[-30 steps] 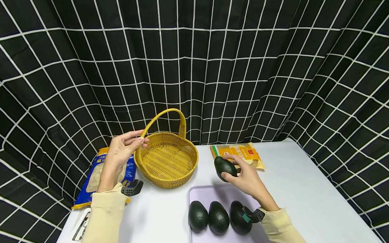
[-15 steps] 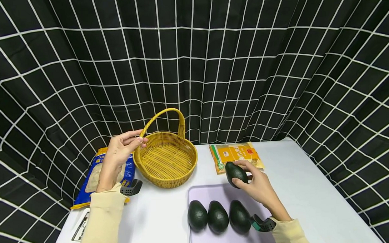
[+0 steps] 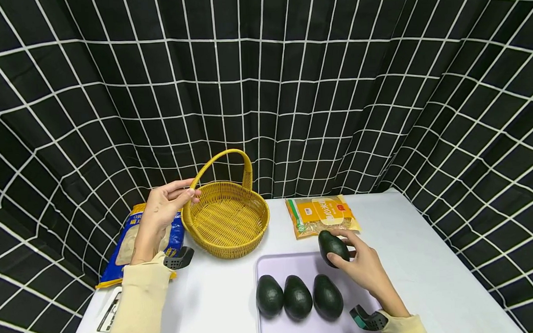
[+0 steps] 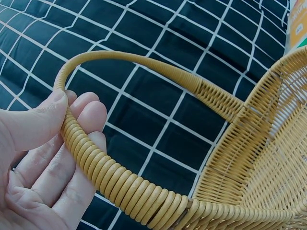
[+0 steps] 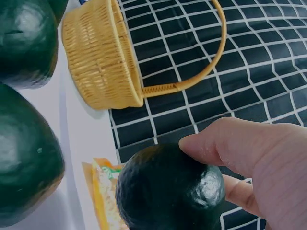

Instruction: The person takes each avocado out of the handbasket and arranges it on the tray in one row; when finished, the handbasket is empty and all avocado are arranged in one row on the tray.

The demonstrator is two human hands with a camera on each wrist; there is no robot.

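A yellow wicker basket (image 3: pixel 226 219) with a tall arched handle (image 4: pixel 120 179) stands on the table, nothing in it. My left hand (image 3: pixel 164 204) pinches the handle's left side between thumb and fingers. In my right hand (image 3: pixel 362 261) is a dark green avocado (image 3: pixel 332 247), gripped between thumb and fingers above the far right part of a pale lilac tray (image 3: pixel 287 262). Three more avocados lie in a row on that tray: a left one (image 3: pixel 269 296), a middle one (image 3: pixel 297 297) and a right one (image 3: pixel 327 297). The right wrist view shows the held avocado (image 5: pixel 165 189) close up.
Behind the tray lies an orange-and-yellow food packet (image 3: pixel 323 216). A blue bag (image 3: pixel 172 238) rests partly under the left forearm, with a white card-like item (image 3: pixel 107 316) nearer the front. A black curtain (image 3: pixel 264 98) with white grid lines encloses the white table (image 3: pixel 428 268).
My right hand has carried the avocado rightward and toward the near side, off the orange packet and over the tray. My left hand keeps its hold on the handle.
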